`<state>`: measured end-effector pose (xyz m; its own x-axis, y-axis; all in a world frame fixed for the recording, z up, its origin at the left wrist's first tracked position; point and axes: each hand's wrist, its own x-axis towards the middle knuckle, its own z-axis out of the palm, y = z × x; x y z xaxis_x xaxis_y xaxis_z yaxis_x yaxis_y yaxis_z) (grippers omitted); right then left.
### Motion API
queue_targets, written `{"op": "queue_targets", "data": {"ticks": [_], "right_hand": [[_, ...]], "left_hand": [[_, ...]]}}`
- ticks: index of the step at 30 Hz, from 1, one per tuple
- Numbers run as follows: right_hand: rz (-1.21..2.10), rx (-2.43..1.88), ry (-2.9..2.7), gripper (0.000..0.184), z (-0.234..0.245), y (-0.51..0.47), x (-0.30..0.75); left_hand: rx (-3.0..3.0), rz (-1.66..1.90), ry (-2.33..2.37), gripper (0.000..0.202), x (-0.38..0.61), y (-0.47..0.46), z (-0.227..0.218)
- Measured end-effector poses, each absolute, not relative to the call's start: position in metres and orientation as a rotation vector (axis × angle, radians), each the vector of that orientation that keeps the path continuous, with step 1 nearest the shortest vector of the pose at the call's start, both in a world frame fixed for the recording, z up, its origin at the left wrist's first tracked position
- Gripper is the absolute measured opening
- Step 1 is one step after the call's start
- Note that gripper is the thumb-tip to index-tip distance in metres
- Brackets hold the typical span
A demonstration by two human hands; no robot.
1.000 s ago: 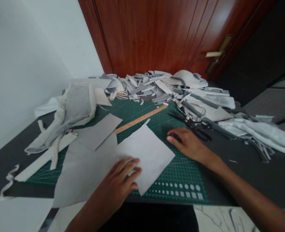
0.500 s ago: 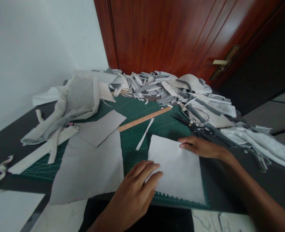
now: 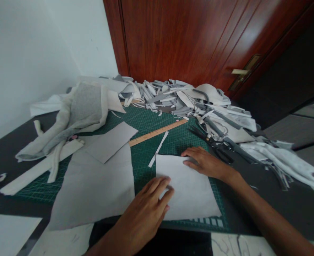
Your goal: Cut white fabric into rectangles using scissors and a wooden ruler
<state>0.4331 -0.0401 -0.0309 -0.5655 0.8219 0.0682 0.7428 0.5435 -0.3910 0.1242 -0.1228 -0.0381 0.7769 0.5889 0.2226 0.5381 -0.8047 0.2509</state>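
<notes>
Inspection finds a white sheet (image 3: 191, 192) lying flat on the near right part of a green cutting mat (image 3: 170, 142), its lower edge reaching the mat's near border. Its outline is close to square, so the long axis is weak; it appears to run slightly longer from the near edge toward the door.

The left hand (image 3: 143, 213) is open, with fingers spread and not grasping; its fingertips rest on the sheet's left side. The right hand (image 3: 206, 163) is also open and released, fingers slightly curved, lying across the far right corner. Placed at opposite corners, the hands appear to be steadying or squaring the sheet against the mat.

A thin white strip (image 3: 158, 149) lies just beyond the sheet. A larger grey sheet (image 3: 93, 185) lies to its left, nearly touching. A wooden ruler (image 3: 157, 132) lies further out. Black-handled scissors (image 3: 218, 147) sit just beyond the right hand, on the dark worktop (image 3: 285, 202).
</notes>
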Motion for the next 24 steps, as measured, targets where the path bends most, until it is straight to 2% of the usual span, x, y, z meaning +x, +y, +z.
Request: {"op": "queue_targets", "data": {"ticks": [5,11,15,19,24], "right_hand": [[0.372,-1.247,-2.454,0.022,-0.033,-0.027,0.436],[0.203,-1.231,-2.311,0.013,-0.044,-0.002,0.452],[0.129,-1.228,-2.269,0.013,-0.047,0.007,0.46],[0.06,-1.208,-2.205,0.015,-0.048,0.005,0.464],[-0.023,-1.202,-2.161,0.016,-0.049,-0.004,0.478]], "left_hand": [[2.97,0.254,0.936,0.045,0.113,-0.097,-0.031],[2.992,0.109,1.196,0.049,0.115,-0.049,-0.029],[2.973,0.089,1.384,0.04,0.116,-0.005,-0.018],[2.804,0.112,1.643,0.041,0.114,0.049,-0.013],[2.76,0.085,1.606,0.025,0.104,0.098,-0.021]]}}
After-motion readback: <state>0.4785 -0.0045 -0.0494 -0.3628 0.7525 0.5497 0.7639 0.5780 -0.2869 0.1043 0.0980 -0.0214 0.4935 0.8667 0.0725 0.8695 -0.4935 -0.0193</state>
